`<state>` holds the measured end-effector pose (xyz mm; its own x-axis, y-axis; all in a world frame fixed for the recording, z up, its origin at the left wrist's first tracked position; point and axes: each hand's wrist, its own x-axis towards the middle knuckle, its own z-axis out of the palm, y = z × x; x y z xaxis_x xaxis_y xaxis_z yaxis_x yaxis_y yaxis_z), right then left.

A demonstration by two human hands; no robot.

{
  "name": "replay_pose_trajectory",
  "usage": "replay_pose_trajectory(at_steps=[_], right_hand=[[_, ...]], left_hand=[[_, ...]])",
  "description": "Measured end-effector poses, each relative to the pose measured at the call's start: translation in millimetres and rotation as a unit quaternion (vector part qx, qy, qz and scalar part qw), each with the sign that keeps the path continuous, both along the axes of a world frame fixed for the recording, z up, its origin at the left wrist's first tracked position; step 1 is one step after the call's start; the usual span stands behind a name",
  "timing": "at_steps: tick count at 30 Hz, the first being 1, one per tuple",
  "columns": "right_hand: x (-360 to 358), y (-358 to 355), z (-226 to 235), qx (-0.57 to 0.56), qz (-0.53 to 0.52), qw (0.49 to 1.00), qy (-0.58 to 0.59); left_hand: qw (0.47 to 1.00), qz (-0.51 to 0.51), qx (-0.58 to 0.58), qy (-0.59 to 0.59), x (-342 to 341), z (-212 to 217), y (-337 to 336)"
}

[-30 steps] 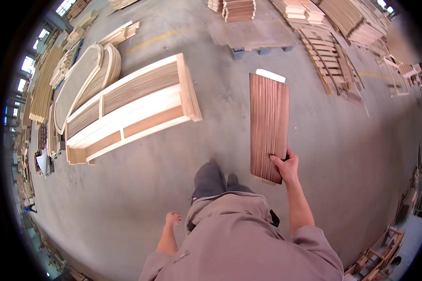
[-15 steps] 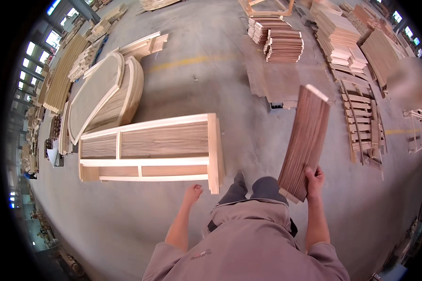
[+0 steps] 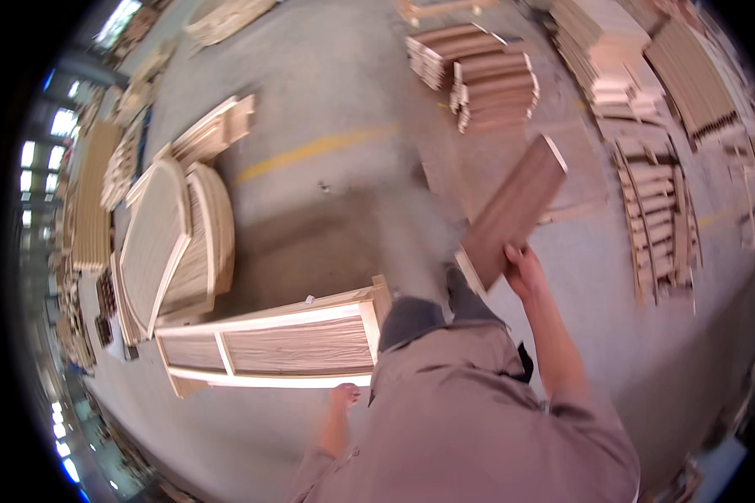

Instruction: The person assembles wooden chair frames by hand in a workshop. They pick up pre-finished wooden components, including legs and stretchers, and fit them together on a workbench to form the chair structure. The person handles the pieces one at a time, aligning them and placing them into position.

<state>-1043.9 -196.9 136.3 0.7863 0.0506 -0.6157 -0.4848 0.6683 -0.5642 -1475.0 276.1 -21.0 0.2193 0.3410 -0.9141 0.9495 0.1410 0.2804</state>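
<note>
My right hand (image 3: 524, 272) grips the near end of a dark brown wooden board (image 3: 513, 201), thumb on its face. The board is slightly curved, with pale end edges, and slants up and to the right in front of my legs. My left hand (image 3: 345, 395) hangs low with its fingers curled in and nothing visible in them. Close beside that hand lies a long wooden panel frame (image 3: 264, 310), with pale rails around brown grained panels.
Behind the frame, rounded wooden panels (image 3: 159, 243) lean together at the left. Ahead stand stacks of brown boards (image 3: 495, 88) on a flat sheet. A slatted wooden pallet (image 3: 653, 222) lies to the right, below tall stacks of pale boards (image 3: 600, 50). A yellow line (image 3: 310, 155) crosses the floor.
I have stepped forward, so the panel frame now sits closer on my left. My right hand has swung the board forward and tilted it further right. My left hand stays low and curled.
</note>
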Motion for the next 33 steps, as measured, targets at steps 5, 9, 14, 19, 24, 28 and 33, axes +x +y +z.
replay_pose_trajectory(at_steps=[5, 9, 14, 19, 24, 28, 33], right_hand=[[176, 44, -44, 0.010, -0.040, 0.998, -0.043], [293, 96, -66, 0.019, -0.078, 0.997, 0.008], [403, 144, -93, 0.016, -0.133, 0.991, -0.003], [491, 179, -97, -0.004, -0.181, 0.983, 0.015], [526, 161, -122, -0.049, -0.234, 0.970, 0.037], [550, 141, -167, -0.091, -0.325, 0.937, 0.090], [590, 115, -210, -0.126, -0.415, 0.890, 0.139]], left_hand=[[0.899, -0.413, 0.140, -0.044, 105, 45, -4], [0.996, -0.073, 0.047, 0.029, 265, 49, 32], [0.998, 0.021, 0.002, -0.052, 419, -1, 176], [0.984, 0.026, -0.040, -0.171, 628, 10, 310], [0.959, -0.190, 0.110, -0.179, 822, 38, 366], [0.957, -0.198, 0.088, -0.191, 925, 26, 387], [0.984, -0.157, -0.034, -0.072, 989, 38, 382]])
